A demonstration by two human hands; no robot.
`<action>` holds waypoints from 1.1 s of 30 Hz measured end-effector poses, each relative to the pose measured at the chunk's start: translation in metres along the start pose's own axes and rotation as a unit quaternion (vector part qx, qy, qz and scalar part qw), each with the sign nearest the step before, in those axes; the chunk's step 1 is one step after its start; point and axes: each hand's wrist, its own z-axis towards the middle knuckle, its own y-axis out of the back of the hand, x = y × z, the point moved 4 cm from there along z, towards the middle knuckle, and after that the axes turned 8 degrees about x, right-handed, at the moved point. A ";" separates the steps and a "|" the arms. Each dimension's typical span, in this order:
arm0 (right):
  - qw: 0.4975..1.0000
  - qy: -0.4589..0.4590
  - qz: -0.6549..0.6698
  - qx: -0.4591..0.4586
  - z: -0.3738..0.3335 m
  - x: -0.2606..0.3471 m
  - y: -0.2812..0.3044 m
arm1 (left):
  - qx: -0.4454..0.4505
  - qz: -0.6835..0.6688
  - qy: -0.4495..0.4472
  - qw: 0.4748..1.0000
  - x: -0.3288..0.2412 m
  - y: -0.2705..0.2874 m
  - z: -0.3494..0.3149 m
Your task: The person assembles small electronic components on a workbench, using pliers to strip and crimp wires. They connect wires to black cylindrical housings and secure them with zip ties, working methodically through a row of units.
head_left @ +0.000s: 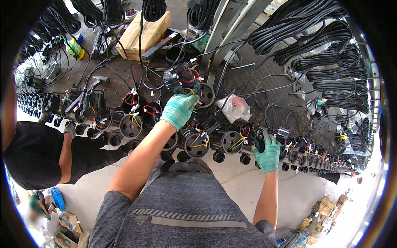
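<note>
My left hand (180, 109), in a green glove, is closed at the bench around a dark part with red, yellow and blue wires. Beside its fingertips are a black and silver cylindrical motor (170, 79) and a round grey holed disc (205, 96). Farther right, my gloved right hand (267, 153) is curled over a black object (259, 142) that its fingers partly hide. Between my hands, along the near edge, sit round holed discs (196, 143) with coloured wires and white connectors. A clear plastic bag (235, 108) with small contents lies beyond them.
Coiled black cables (297, 25) hang along the far side and right. A cardboard box (142, 35) stands at the back, next to a metal post (225, 31). A co-worker's gloved hand (70, 129) is at the left. Black tube ends (218, 156) line the near edge.
</note>
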 end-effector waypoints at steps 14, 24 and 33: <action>0.949 0.142 0.281 0.014 0.146 0.220 -0.002 | 0.020 0.064 -0.004 0.998 -0.005 0.005 -0.002; 0.896 0.261 0.358 0.032 0.163 0.241 -0.014 | -0.010 0.024 0.069 0.997 -0.018 0.027 -0.009; 0.918 0.359 0.149 0.079 0.165 0.260 0.021 | -0.171 0.175 0.152 0.958 -0.029 0.050 -0.003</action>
